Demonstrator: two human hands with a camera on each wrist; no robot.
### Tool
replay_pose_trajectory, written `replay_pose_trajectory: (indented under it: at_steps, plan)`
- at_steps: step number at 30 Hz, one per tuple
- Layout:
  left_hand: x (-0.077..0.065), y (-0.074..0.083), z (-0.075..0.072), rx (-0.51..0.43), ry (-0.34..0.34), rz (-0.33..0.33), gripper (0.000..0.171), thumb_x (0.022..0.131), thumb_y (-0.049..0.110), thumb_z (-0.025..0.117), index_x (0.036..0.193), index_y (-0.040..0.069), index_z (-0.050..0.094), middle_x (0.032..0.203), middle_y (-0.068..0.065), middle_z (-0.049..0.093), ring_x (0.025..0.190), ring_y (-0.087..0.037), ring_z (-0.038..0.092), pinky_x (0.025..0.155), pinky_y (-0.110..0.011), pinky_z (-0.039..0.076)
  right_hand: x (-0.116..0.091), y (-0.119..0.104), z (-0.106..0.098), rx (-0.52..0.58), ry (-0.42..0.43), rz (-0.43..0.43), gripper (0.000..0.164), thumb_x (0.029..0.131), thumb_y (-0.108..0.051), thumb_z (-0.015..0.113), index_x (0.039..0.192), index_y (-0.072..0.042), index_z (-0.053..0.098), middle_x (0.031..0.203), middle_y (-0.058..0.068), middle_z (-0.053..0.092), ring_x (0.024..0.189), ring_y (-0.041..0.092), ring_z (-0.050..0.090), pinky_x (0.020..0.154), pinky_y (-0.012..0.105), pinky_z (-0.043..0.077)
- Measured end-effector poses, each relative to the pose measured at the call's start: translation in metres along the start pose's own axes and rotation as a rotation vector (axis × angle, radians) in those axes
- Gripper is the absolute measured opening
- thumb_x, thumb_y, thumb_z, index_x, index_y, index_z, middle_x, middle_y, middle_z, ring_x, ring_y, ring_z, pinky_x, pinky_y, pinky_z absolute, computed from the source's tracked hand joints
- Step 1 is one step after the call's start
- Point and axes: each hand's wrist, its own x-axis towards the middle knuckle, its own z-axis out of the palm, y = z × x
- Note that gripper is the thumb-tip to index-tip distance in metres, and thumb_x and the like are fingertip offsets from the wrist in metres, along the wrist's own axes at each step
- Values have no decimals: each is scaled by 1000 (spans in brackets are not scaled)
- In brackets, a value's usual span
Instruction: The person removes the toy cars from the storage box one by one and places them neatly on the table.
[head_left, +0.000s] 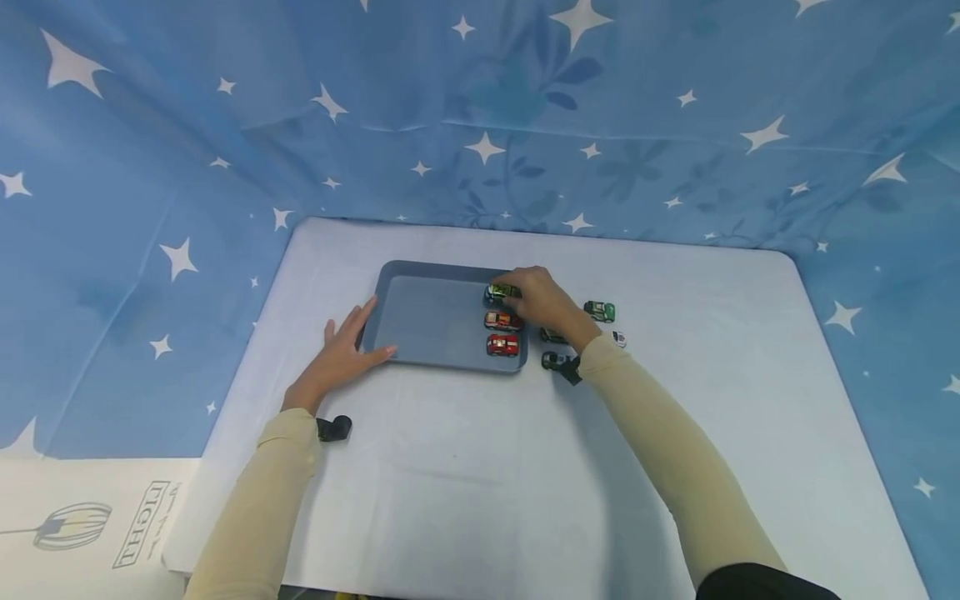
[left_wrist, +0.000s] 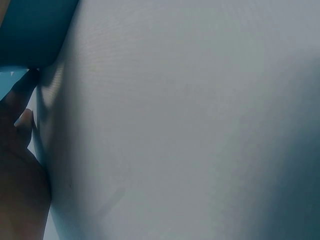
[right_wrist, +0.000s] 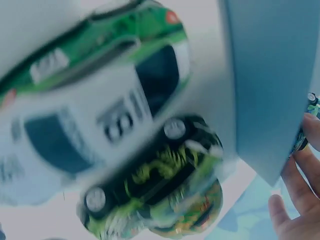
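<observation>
A blue-grey tray [head_left: 435, 317] lies on the white table. My right hand [head_left: 543, 298] pinches a green toy car [head_left: 501, 292] at the tray's upper right corner; in the right wrist view fingers partly hide that car [right_wrist: 300, 142]. Below it in the tray are an orange toy car [head_left: 502, 321] and a red toy car [head_left: 502, 345], in a column. My left hand [head_left: 341, 357] rests against the tray's left side, fingers and thumb spread, thumb at the lower left corner. The left wrist view shows part of this hand [left_wrist: 22, 165] touching the tray [left_wrist: 35, 35].
Right of the tray stand a green toy car [head_left: 600, 312], a dark one [head_left: 553, 336] partly behind the right wrist, a white one [head_left: 618, 339] mostly hidden by the sleeve, and a grey-black one [head_left: 557, 361]. A blue star-patterned curtain [head_left: 420, 100] hangs behind the table.
</observation>
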Motion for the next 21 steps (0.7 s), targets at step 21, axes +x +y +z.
replay_pose_trajectory:
  at_steps: [21]
  plan:
    - [1,0,2,26,3,27,105,100,61,70,174,38,0,179,-13,-3,159,-43,-23,121,-77,-7,-41,17,-42,61,74,100,39,102,-1,72,141,2,67,136,18,70,130,35,63,112,50,49]
